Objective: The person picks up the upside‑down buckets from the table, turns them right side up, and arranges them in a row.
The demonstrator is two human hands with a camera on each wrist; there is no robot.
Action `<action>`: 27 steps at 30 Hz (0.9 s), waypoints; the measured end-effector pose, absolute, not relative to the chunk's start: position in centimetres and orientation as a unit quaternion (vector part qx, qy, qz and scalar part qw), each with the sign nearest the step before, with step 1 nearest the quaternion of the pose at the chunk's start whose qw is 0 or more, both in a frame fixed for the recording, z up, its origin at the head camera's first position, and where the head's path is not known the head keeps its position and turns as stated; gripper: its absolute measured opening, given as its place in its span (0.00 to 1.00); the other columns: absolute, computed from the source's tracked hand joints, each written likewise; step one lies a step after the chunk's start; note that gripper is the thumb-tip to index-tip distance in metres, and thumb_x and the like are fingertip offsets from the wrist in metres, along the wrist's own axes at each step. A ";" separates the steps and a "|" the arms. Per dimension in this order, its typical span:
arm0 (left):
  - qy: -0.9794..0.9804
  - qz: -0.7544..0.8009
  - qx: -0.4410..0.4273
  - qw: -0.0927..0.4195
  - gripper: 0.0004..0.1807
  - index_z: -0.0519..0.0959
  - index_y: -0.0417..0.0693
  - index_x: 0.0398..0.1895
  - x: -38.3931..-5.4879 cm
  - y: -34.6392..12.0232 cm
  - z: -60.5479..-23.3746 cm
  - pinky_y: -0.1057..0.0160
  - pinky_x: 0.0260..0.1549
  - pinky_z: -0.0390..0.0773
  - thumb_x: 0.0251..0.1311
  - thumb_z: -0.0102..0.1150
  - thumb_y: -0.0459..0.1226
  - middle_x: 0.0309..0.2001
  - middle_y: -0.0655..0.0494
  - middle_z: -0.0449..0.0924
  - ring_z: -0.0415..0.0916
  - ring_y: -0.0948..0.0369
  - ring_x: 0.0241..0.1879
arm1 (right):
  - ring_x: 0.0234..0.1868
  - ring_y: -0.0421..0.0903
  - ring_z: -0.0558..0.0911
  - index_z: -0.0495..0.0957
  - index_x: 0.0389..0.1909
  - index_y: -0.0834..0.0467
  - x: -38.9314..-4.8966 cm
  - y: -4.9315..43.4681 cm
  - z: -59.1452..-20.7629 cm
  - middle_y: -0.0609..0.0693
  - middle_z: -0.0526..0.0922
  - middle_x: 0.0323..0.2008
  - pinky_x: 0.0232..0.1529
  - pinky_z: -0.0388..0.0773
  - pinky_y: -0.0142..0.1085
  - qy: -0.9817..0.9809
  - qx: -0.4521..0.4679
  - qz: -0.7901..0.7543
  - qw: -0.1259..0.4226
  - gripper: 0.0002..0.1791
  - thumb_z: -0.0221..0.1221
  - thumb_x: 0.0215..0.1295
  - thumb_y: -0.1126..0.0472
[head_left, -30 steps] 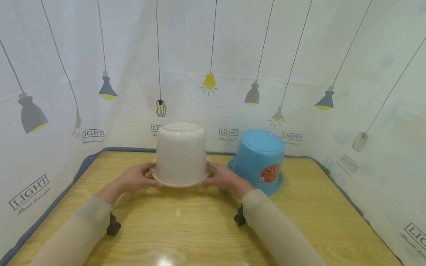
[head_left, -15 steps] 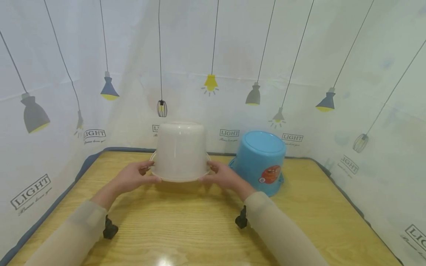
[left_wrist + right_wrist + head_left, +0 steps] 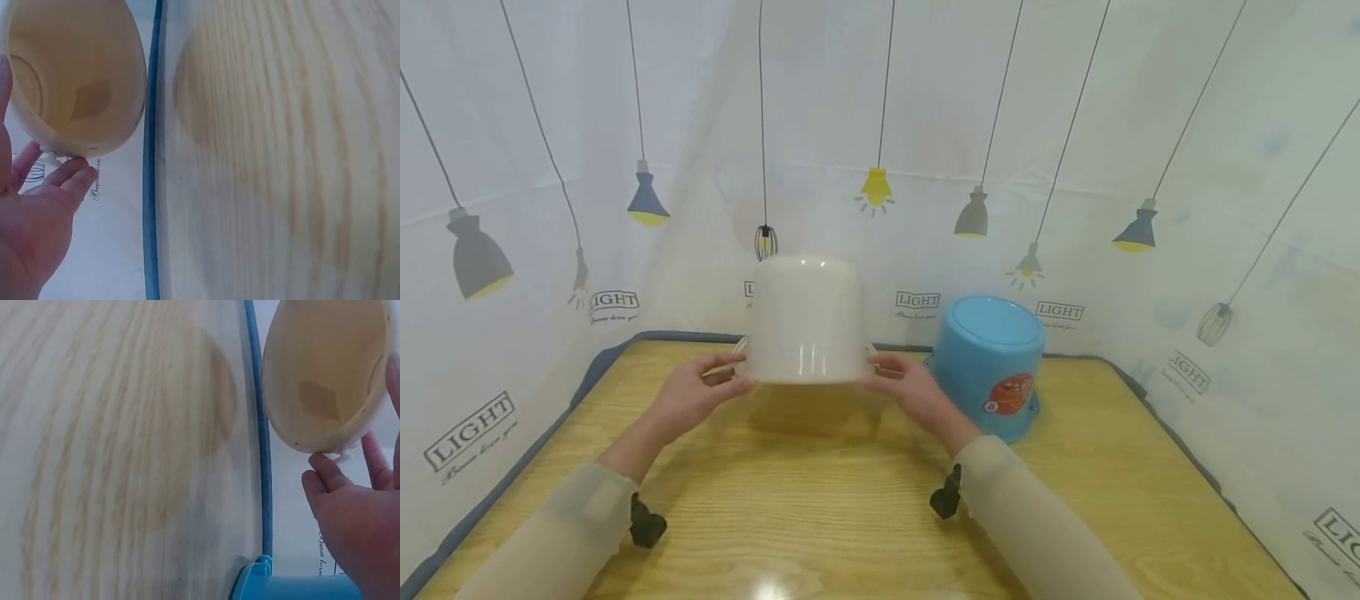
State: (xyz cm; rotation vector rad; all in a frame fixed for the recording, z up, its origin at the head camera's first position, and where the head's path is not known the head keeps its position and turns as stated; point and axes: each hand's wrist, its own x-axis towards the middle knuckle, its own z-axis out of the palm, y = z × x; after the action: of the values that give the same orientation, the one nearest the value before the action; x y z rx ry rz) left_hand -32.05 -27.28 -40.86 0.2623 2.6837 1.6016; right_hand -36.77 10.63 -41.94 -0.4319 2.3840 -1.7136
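A white plastic bucket, bottom up and tilted, hangs above the wooden table between both hands. My left hand grips its rim on the left, thumb at the near edge and fingers by the side lug. On the opposite side my right hand holds the rim the same way. Both wrist views look into the hollow inside of the white bucket, where a darker square patch shows. To the right, a blue bucket with a round red label stands upside down on the table, just beyond the right hand.
The wooden table has a dark blue edge strip at the back. A white curtain printed with lamps and "LIGHT" signs encloses the back and sides. The white bucket's shadow falls on the wood below it.
Both hands have raised the white bucket off the table and tipped it, so its bottom no longer shows in the head view. The blue bucket stays where it was.
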 end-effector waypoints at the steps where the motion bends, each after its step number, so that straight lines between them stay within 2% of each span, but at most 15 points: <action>1: 0.852 0.517 0.084 -0.005 0.44 0.69 0.44 0.82 -32.0 -27.3 -40.8 0.36 0.74 0.76 0.72 0.71 0.56 0.86 0.36 0.58 0.65 0.37 0.81 | 0.81 0.59 0.73 0.80 0.72 0.47 -36.8 10.6 -41.9 0.52 0.77 0.78 0.83 0.68 0.62 0.794 -0.149 -0.584 0.081 0.33 0.74 0.70 0.42; 8: 0.821 0.563 0.081 -0.038 0.38 0.71 0.49 0.81 -31.3 -27.3 -40.0 0.31 0.80 0.66 0.74 0.70 0.53 0.87 0.44 0.58 0.61 0.40 0.85 | 0.80 0.55 0.74 0.82 0.72 0.48 -36.7 10.5 -41.6 0.49 0.79 0.77 0.84 0.67 0.57 0.766 -0.168 -0.618 0.050 0.27 0.69 0.76 0.49; 13: 0.798 0.595 0.081 -0.051 0.35 0.73 0.49 0.80 -30.8 -27.2 -39.4 0.30 0.82 0.62 0.76 0.69 0.52 0.87 0.48 0.59 0.60 0.42 0.85 | 0.78 0.54 0.77 0.82 0.71 0.43 -36.3 10.3 -41.1 0.47 0.81 0.75 0.84 0.67 0.57 0.767 -0.160 -0.621 0.037 0.24 0.68 0.77 0.46; 18: 0.783 0.615 0.068 -0.059 0.34 0.75 0.54 0.79 -30.9 -27.2 -39.1 0.34 0.84 0.59 0.76 0.68 0.54 0.87 0.50 0.60 0.63 0.44 0.84 | 0.77 0.55 0.77 0.82 0.71 0.44 -36.2 10.2 -41.0 0.50 0.82 0.73 0.84 0.66 0.59 0.761 -0.152 -0.630 0.029 0.25 0.67 0.77 0.46; 22: 0.783 0.615 0.061 -0.069 0.32 0.77 0.56 0.78 -31.0 -27.2 -39.0 0.38 0.84 0.62 0.76 0.67 0.56 0.86 0.52 0.64 0.66 0.47 0.83 | 0.76 0.55 0.79 0.83 0.70 0.47 -36.2 10.2 -40.9 0.51 0.84 0.71 0.84 0.67 0.58 0.754 -0.137 -0.643 0.016 0.24 0.69 0.77 0.49; 24: 0.785 0.612 0.061 -0.077 0.31 0.79 0.57 0.77 -31.1 -27.2 -39.0 0.42 0.84 0.65 0.76 0.66 0.56 0.83 0.57 0.70 0.69 0.52 0.81 | 0.75 0.54 0.80 0.83 0.69 0.47 -36.2 10.2 -40.9 0.51 0.85 0.70 0.83 0.69 0.59 0.755 -0.128 -0.643 0.008 0.24 0.69 0.76 0.49; 27: 0.781 0.615 0.063 -0.085 0.29 0.81 0.56 0.75 -31.1 -27.2 -39.0 0.51 0.82 0.69 0.77 0.66 0.55 0.76 0.68 0.78 0.76 0.67 0.73 | 0.72 0.54 0.82 0.84 0.67 0.49 -36.2 10.2 -40.9 0.52 0.87 0.67 0.80 0.72 0.59 0.760 -0.120 -0.638 -0.007 0.22 0.70 0.76 0.50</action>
State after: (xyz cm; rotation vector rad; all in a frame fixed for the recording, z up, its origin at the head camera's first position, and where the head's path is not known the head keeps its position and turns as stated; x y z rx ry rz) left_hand -31.08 -27.18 -39.04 0.2079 2.5967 2.0442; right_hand -36.24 10.23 -40.90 -0.3785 2.3998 -2.0147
